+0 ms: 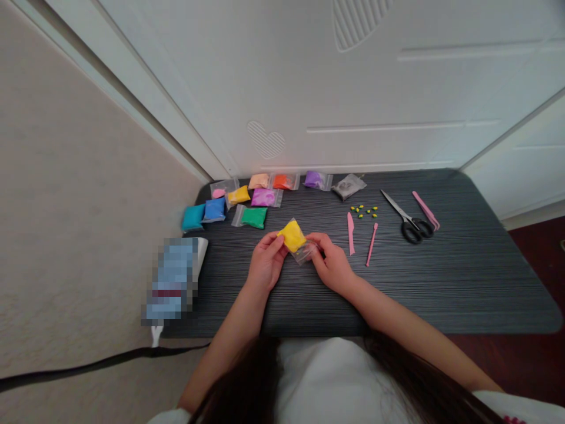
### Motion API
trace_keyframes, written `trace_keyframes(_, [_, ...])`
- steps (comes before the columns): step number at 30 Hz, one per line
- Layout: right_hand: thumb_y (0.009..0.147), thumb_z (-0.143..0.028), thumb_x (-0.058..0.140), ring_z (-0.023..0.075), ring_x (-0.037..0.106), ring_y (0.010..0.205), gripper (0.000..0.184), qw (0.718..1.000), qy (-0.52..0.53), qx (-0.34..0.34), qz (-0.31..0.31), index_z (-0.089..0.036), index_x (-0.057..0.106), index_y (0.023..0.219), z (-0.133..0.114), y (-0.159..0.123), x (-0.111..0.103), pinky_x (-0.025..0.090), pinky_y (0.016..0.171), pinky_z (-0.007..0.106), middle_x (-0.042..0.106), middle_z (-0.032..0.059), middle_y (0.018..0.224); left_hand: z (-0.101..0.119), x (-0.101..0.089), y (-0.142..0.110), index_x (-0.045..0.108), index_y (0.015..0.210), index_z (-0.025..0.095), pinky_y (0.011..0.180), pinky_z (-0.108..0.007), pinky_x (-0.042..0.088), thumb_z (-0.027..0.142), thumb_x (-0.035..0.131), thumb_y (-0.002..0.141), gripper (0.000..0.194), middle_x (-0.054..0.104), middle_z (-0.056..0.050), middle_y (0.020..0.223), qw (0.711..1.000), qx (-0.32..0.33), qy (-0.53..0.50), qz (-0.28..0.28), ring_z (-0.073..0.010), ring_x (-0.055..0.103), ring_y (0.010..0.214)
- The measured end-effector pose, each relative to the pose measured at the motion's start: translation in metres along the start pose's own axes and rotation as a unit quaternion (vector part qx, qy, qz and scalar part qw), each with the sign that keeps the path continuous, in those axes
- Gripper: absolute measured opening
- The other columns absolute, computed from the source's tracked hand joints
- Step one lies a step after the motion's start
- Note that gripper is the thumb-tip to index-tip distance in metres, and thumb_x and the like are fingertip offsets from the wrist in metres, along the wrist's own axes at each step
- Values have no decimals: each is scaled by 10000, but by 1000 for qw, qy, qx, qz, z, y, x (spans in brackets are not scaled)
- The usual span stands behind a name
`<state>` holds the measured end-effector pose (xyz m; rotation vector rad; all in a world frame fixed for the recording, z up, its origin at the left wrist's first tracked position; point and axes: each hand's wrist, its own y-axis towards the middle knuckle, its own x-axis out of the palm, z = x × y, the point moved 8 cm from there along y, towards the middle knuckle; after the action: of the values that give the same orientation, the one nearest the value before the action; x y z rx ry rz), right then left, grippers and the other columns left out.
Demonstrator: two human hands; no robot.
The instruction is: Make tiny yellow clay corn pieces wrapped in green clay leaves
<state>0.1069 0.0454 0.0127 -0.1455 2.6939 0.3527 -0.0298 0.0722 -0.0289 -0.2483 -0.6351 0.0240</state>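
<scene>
Hair [241, 383] hangs nearest. Yellow bag [292, 235] slants lengthwise, clear end [303, 253] near-right. Left hand [267, 259] and right hand [332, 263] angle inward, fingers [274, 246] pinching it

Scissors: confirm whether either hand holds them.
No: the scissors lie on the table, while the left hand and right hand hold the yellow packet.

Both hands over the dark tabletop [300, 309]. Left hand [267, 259] pinches the filled end of a yellow packet [292, 235]; right hand [329, 259] grips its clear plastic end. Green packet [254, 218] lies beyond the left hand, other coloured packets behind it. Right of the hands: pink knife [351, 234], thin pink stick [371, 245], small yellow-green pieces [361, 216], black-handled scissors [409, 220], pink tweezers [425, 209] just beside the scissors.
</scene>
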Motion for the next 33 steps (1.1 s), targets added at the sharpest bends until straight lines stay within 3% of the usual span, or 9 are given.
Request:
trace_keyframes(8, [832, -193, 394, 140, 573, 809, 250, 1000, 2, 1, -3, -221, 458, 1072, -1, 1, 1, 447, 736, 269, 580, 33, 982, 0, 0, 0, 571, 721, 149, 701, -229, 478, 153, 580, 741, 23, 649, -7, 798, 999, -9, -32, -22, -99, 600, 735])
trace_keyframes(14, [840, -200, 386, 120, 572, 699, 230, 999, 26, 37, -2, -223, 454, 1059, 5, 0, 0, 445, 666, 254, 594, 17, 881, -1, 4, -2, 571, 780, 164, 711, -250, 486, 186, 562, 766, 28, 643, -9, 837, 999, -11, -10, -44, -111, 601, 768])
trace_keyframes(21, [852, -258, 385, 102, 560, 638, 188, 991, 107, 79, 24, -212, 467, 1016, 14, 2, -5, 444, 610, 230, 577, -4, 768, -6, 14, -5, 573, 1011, 179, 788, -268, 457, 127, 676, 644, 385, 631, -35, 970, 994, -12, 47, -93, -144, 577, 883])
trace_keyframes(27, [855, -264, 379, 104, 536, 638, 193, 992, 104, 71, 24, -203, 480, 1008, 13, 1, -8, 430, 598, 232, 570, 3, 760, -9, 16, -8, 611, 926, 154, 649, -216, 440, 139, 663, 658, 273, 644, -19, 802, 987, -48, 101, -111, -95, 560, 652])
trace_keyframes(33, [852, -243, 379, 111, 541, 649, 207, 994, 73, 70, 29, -207, 475, 1031, 15, 1, -9, 428, 615, 240, 580, 9, 786, -10, 16, -7, 628, 920, 140, 773, -248, 429, 148, 654, 669, 252, 653, -40, 872, 986, -50, 120, -102, -118, 576, 765])
